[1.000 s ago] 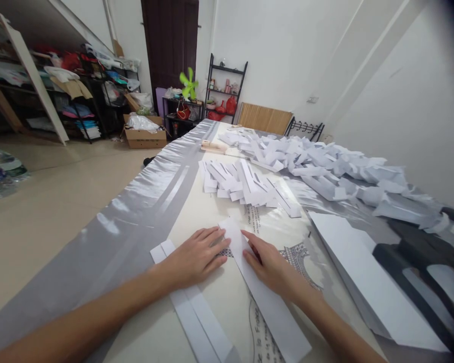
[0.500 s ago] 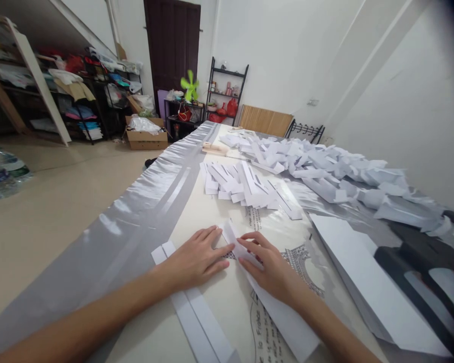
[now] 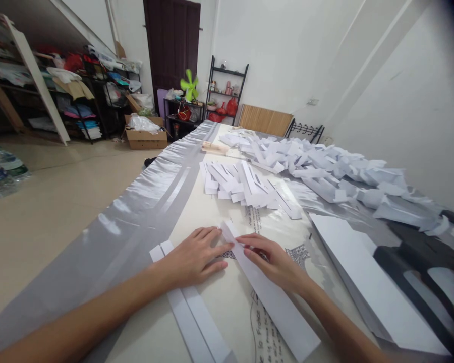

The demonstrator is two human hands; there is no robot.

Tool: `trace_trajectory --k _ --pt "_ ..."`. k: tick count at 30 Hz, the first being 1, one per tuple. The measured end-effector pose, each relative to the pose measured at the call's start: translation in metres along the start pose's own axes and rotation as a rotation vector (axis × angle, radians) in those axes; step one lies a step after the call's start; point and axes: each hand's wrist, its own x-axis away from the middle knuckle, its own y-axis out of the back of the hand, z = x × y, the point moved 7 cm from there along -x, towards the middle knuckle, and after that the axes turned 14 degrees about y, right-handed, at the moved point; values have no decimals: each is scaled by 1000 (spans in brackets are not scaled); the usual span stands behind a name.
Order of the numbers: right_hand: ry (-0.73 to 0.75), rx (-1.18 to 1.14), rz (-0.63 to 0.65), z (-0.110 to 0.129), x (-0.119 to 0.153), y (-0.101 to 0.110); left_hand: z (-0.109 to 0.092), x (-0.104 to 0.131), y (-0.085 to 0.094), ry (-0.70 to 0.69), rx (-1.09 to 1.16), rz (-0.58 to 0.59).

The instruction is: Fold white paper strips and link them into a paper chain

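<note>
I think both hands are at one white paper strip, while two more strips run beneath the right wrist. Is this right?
Not fully: the two more strips run beneath the left wrist, not the right one, as the head view shows. The left hand and right hand are indeed at one white paper strip.

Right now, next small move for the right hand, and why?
Probably slide the right hand down the white paper strip, pressing lightly: both it and the left hand are near the far end, while the near end lies unpressed.
</note>
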Motion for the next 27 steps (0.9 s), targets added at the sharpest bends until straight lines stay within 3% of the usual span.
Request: trace_trajectory --k 5,10,15,19,27 --pt "-105 236 0 -11 8 4 -1 1 1 15 -46 9" --pt "-186 314 37 -12 13 3 -2 0 3 22 -69 12" --pt "-73 393 62 5 12 -1 1 0 2 16 -66 25" --pt "6 185 65 20 9 -7 2 -1 3 3 -57 20" --pt "168 58 18 8 1 -16 4 -1 4 -20 5 -8"
